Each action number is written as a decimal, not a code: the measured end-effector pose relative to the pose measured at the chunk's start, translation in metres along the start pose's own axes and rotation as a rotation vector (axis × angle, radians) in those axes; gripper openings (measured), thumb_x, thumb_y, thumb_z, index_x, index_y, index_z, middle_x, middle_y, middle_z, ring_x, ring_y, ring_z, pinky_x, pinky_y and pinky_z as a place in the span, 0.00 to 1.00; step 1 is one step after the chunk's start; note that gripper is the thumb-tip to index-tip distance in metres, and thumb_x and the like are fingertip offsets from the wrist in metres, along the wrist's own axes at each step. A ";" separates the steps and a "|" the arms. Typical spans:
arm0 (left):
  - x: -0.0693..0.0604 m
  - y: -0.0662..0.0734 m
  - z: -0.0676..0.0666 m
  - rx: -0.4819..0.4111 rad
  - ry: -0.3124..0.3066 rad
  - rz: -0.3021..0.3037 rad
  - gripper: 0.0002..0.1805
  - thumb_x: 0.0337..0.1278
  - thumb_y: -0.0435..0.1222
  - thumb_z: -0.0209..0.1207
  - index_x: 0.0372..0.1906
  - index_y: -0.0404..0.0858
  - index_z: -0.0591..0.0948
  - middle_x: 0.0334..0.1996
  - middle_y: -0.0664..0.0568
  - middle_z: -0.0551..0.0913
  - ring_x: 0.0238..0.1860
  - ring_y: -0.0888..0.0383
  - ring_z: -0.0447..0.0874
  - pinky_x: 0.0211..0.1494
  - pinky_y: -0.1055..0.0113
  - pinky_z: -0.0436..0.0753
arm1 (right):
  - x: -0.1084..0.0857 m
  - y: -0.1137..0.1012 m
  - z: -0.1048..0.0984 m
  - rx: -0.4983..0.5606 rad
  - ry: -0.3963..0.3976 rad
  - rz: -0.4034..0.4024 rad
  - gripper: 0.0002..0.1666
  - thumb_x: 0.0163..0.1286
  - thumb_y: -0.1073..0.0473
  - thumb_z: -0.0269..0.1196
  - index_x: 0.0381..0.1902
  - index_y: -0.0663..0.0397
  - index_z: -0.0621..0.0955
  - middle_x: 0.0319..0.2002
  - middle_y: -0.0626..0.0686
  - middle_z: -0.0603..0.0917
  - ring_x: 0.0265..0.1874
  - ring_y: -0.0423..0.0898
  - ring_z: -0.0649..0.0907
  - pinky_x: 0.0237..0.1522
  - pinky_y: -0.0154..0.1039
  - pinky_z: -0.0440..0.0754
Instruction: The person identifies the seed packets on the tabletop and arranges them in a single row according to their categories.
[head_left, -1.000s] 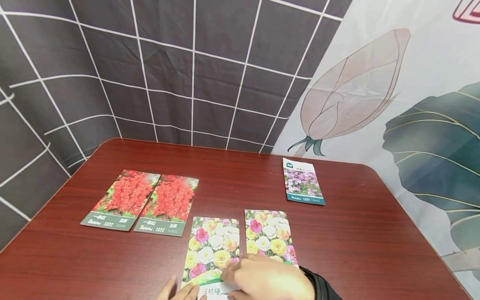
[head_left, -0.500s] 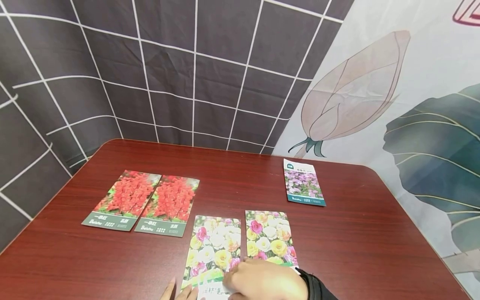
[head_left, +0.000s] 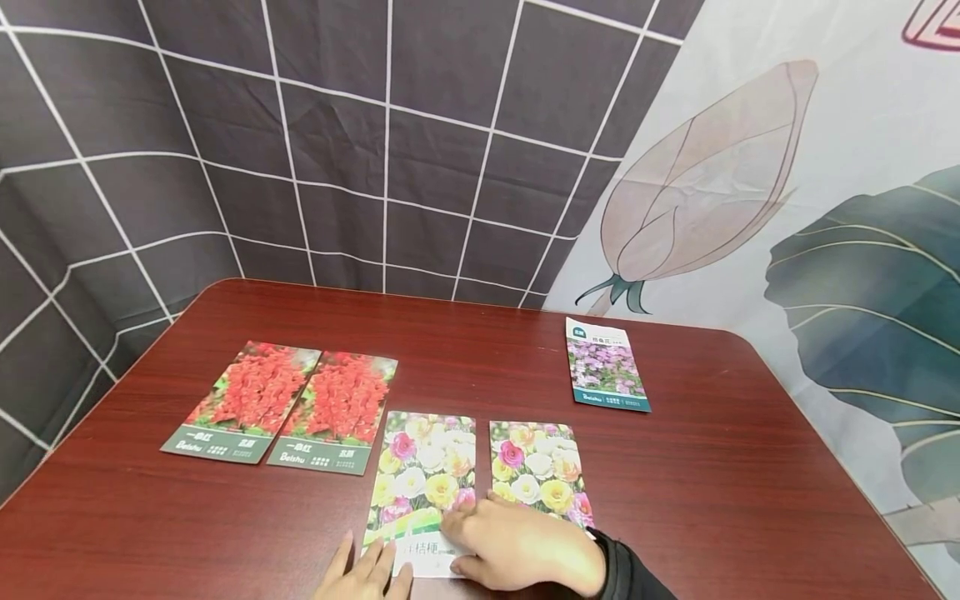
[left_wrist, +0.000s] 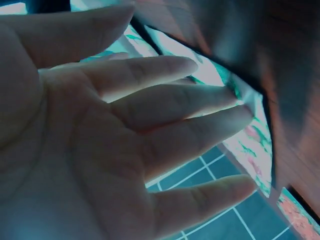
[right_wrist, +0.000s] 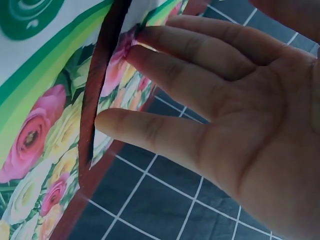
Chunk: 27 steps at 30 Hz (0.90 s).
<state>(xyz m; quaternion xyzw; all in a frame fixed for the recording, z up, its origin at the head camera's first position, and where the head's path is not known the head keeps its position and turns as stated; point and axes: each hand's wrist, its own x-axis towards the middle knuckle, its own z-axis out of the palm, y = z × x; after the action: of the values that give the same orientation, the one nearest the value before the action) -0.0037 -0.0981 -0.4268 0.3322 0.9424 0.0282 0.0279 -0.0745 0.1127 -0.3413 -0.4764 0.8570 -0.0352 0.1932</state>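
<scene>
A seed packet with pale, yellow and pink blooms point(head_left: 426, 475) lies flat near the front of the table. At its lower left corner, my left hand point(head_left: 366, 575) rests its fingertips, with the fingers straight and spread in the left wrist view. Across the packet's lower right edge lies my right hand point(head_left: 517, 542), its fingers extended and touching the paper. A matching flower packet point(head_left: 536, 467) lies just to the right, a narrow strip of table between the two. The right hand covers this second packet's lower part.
Two red-flower packets point(head_left: 337, 400) lie side by side, edges touching, on the left of the reddish-brown table point(head_left: 697, 475). One purple-flower packet point(head_left: 607, 362) lies at the back right. A dark gridded cloth point(head_left: 435, 150) and a floral hanging point(head_left: 697, 183) stand behind the table.
The left flower packet has slid a little away from me, and its top edge now sits higher than its neighbour's. My left hand has moved forward with it. The other packets stayed put.
</scene>
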 end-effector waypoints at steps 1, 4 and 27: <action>0.003 -0.001 -0.002 -0.026 -0.022 -0.021 0.30 0.61 0.60 0.53 0.49 0.39 0.83 0.48 0.40 0.83 0.53 0.47 0.80 0.53 0.37 0.72 | 0.000 0.001 0.000 0.009 -0.003 0.017 0.22 0.70 0.52 0.61 0.58 0.56 0.79 0.54 0.50 0.81 0.54 0.41 0.79 0.55 0.38 0.76; 0.011 -0.003 -0.007 -0.079 -0.065 -0.071 0.32 0.59 0.59 0.54 0.50 0.35 0.82 0.50 0.36 0.81 0.55 0.43 0.78 0.56 0.35 0.69 | -0.001 0.004 0.000 0.043 -0.008 0.059 0.26 0.70 0.53 0.61 0.63 0.56 0.76 0.61 0.51 0.77 0.62 0.42 0.74 0.63 0.47 0.70; 0.033 -0.020 -0.030 -0.162 -0.029 -0.176 0.22 0.60 0.38 0.60 0.57 0.32 0.78 0.60 0.36 0.74 0.65 0.41 0.68 0.62 0.31 0.58 | 0.001 0.007 -0.001 0.002 0.012 0.149 0.28 0.69 0.48 0.61 0.64 0.51 0.75 0.65 0.47 0.73 0.65 0.40 0.71 0.64 0.53 0.67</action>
<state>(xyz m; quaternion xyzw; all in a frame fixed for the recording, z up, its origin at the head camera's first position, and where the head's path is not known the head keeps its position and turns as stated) -0.0441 -0.0934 -0.3991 0.2454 0.9620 0.0968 0.0708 -0.0811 0.1160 -0.3424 -0.4108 0.8913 -0.0244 0.1904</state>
